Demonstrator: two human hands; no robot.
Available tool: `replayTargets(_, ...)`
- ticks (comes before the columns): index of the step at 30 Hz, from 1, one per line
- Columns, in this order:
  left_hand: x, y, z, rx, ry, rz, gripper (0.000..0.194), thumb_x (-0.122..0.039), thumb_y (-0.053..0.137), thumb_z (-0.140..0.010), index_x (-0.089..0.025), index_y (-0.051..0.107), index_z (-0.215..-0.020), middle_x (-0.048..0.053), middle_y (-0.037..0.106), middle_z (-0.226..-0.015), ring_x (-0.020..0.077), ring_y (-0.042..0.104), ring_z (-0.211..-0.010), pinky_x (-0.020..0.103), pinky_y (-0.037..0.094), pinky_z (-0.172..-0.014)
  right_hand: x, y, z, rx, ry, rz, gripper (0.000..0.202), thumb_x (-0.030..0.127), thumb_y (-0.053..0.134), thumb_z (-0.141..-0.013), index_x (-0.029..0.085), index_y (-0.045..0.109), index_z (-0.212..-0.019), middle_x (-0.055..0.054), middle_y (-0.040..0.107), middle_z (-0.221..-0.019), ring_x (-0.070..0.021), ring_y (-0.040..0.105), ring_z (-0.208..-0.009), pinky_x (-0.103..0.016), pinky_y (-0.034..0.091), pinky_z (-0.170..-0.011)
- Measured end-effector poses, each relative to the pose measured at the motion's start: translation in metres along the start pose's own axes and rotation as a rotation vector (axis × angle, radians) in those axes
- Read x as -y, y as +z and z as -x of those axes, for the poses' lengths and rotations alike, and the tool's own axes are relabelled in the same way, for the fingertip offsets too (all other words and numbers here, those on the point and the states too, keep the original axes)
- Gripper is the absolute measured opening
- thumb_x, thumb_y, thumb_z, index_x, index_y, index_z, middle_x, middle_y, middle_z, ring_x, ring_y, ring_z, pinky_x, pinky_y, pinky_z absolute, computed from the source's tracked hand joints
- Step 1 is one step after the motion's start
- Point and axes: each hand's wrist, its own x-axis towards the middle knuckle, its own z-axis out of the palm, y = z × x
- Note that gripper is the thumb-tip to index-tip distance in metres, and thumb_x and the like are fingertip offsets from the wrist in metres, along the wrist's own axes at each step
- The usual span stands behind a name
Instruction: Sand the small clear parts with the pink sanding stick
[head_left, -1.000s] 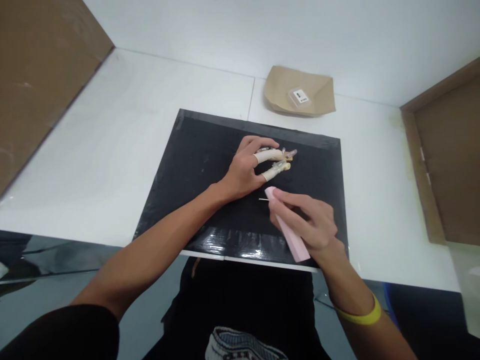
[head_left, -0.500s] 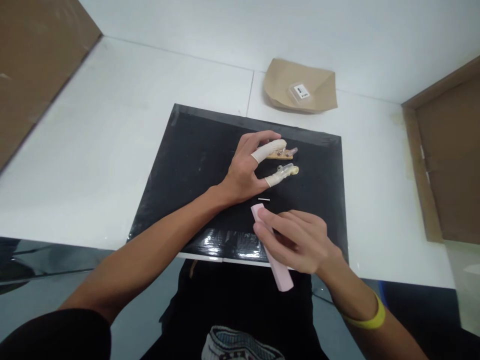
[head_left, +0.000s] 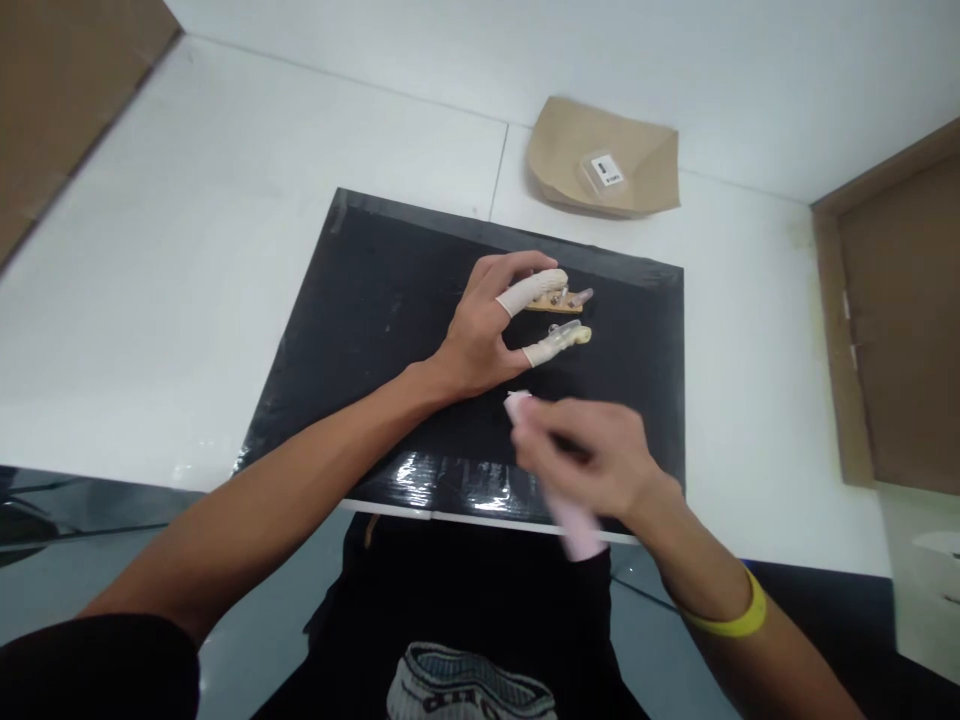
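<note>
My left hand (head_left: 480, 325) rests on a black board (head_left: 390, 310), thumb and index finger stretched apart, each in a pale finger cot. Its index finger lies along a narrow wooden strip (head_left: 566, 302) carrying small metal and clear pieces. A small clear piece (head_left: 564, 328) shows against the thumb; whether it is held there I cannot tell. My right hand (head_left: 589, 455) is closed around a long pink bar (head_left: 574, 525), which slants toward me and is smeared by motion. The bar's far tip is at a thin white stick (head_left: 519, 393) on the board, partly covered.
Behind the board stands an open brown paper tray (head_left: 555, 130) with a small clear labelled box (head_left: 603, 173) inside. Brown panels (head_left: 900, 330) border the white table (head_left: 195, 230) at both sides. My lap is below the front edge.
My right hand has moved the pink bar slightly forward, bringing its tip to the white stick. My left hand keeps its pose while the whole view shifts a little.
</note>
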Motion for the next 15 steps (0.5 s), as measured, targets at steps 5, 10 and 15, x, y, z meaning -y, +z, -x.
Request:
replayTargets(5,0.000,-0.001,0.000,0.021,-0.003,-0.029,0.050,-0.040,0.079,-0.094,-0.021,0.062,-0.137,0.014,0.068,-0.133,0.0286,0.065,-0.123,0.049,0.054,-0.108,0.007,0.002,-0.002,-0.159,0.002,0.059,0.008,0.024,0.067,-0.098,0.023,0.074,-0.095,-0.001,0.076,-0.082,-0.0133,0.071,-0.064,-0.023,0.057,-0.051)
replayTargets(10,0.001,0.000,-0.001,-0.001,0.010,-0.021,0.049,-0.040,0.080,-0.094,-0.020,0.063,-0.136,0.014,0.069,-0.130,0.0283,0.065,-0.122,0.048,0.054,-0.108,0.007,-0.005,-0.006,-0.077,-0.001,0.084,0.010,0.038,0.079,-0.090,0.029,0.075,-0.092,0.001,0.076,-0.087,-0.0170,0.073,-0.076,-0.030,0.061,-0.062)
replayTargets(15,0.003,0.001,0.001,0.028,0.002,0.003,0.052,-0.041,0.080,-0.094,-0.023,0.062,-0.139,0.013,0.068,-0.134,0.0298,0.064,-0.124,0.051,0.053,-0.111,-0.002,-0.004,-0.007,-0.031,-0.005,0.093,0.016,0.038,0.065,-0.103,0.030,0.075,-0.111,-0.003,0.078,-0.104,-0.0210,0.076,-0.090,-0.039,0.064,-0.077)
